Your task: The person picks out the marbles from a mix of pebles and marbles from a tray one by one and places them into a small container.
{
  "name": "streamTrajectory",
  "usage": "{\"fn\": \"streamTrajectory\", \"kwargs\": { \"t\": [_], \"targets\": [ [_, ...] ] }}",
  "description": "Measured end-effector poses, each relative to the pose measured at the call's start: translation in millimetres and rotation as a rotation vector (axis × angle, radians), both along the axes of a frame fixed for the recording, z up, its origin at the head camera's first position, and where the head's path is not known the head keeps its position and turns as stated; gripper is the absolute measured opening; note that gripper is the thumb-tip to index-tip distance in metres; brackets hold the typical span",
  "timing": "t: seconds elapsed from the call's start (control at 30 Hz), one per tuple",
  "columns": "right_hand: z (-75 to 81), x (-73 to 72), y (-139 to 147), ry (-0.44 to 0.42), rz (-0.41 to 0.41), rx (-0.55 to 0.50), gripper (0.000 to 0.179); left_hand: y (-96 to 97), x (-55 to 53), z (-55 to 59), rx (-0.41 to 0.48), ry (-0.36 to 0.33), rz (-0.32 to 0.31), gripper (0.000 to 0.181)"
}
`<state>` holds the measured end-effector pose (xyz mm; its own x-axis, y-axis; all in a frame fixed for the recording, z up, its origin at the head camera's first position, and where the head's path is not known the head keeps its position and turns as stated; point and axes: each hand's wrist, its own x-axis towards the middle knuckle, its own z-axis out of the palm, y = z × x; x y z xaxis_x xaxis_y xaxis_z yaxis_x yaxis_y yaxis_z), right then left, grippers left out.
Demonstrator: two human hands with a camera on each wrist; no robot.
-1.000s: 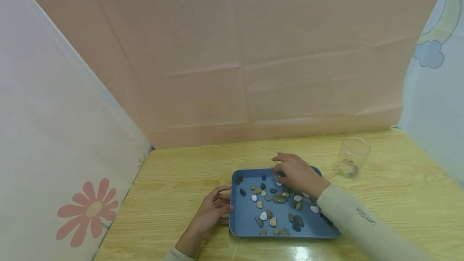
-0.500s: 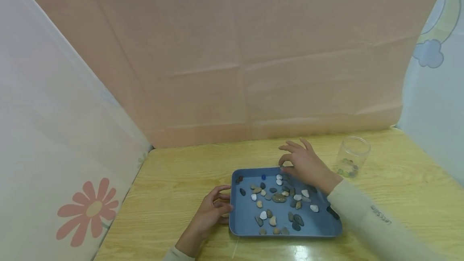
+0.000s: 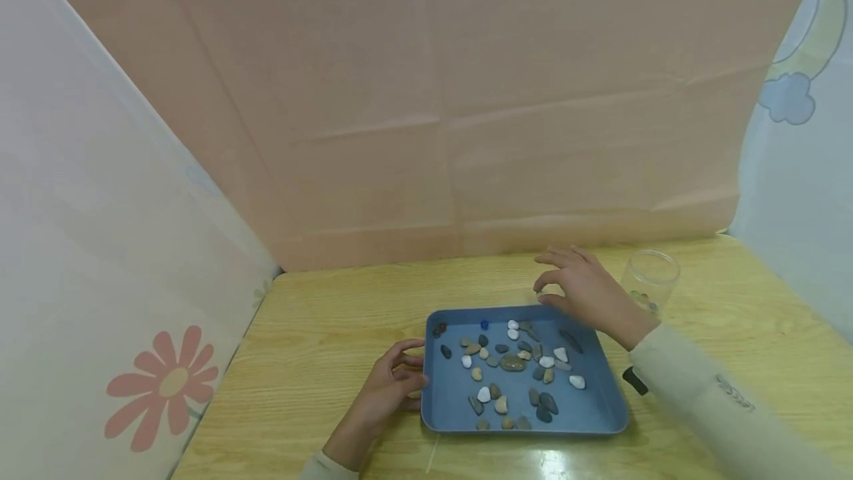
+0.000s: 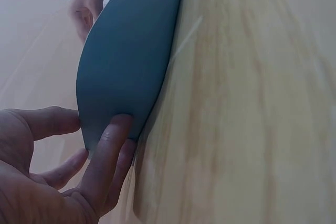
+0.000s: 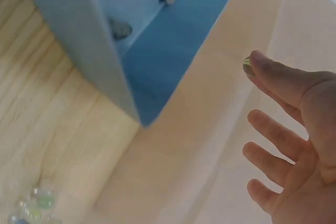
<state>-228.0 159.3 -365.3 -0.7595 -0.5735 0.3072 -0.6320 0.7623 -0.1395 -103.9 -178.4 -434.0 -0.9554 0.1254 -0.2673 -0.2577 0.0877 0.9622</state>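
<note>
A person in pale sleeves works at a light wooden table [image 3: 333, 302]. The right hand [image 3: 589, 295] is raised near the far rim of a blue rectangular tray [image 3: 453, 406]. Its thumb and a fingertip are pinched together on a small marble [image 5: 248, 66], which shows a yellow-green streak; the other three fingers stretch out, spread apart and holding nothing. The marble is clear of the tray.

To the right of that pinch, partly hidden behind the hand and wrist, stands a clear jar [image 3: 653, 265] with several glass marbles [image 3: 643, 299] at its bottom. On the nearer side of the pinch, inside the tray, lie many smooth stones, white, tan, grey and dark; a large brown stone [image 3: 512, 362] is among them. A pair of white stones [image 3: 512, 330] sits closest to the grip, by the far wall. Left of the pinch, also along the far wall, is a blue marble [image 3: 484, 324], and farther left, in the corner, some reddish-brown marbles [image 3: 441, 327].

The left hand [image 3: 386, 387], well to the left of the pinch and nearer the person, rests extended fingers against the tray's outer left wall, not wrapped around anything.
</note>
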Motion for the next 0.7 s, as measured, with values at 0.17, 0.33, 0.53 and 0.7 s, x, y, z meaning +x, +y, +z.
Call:
{"fn": "streamTrajectory", "kwargs": {
  "t": [0.17,0.33,0.53,0.7],
  "targets": [
    [1.9,-3.6,12.1,-0.004,-0.008,-0.004,0.013,-1.1,-0.3,-0.5,0.010,-0.002,-0.003,0.064],
    [6.3,-6.1,24.4,-0.004,-0.003,-0.007,0.014,-2.3,0.4,0.0,0.013,-0.004,0.010,0.064],
    [13.8,-7.9,40.4,0.034,-0.011,-0.021,0.015,-2.9,-0.1,1.3,0.014,0.003,0.013,0.063],
    [19.7,-9.4,54.6,0.033,-0.035,-0.033,0.016,-3.0,0.7,3.0,0.009,0.006,0.008,0.063]
  ]
}}
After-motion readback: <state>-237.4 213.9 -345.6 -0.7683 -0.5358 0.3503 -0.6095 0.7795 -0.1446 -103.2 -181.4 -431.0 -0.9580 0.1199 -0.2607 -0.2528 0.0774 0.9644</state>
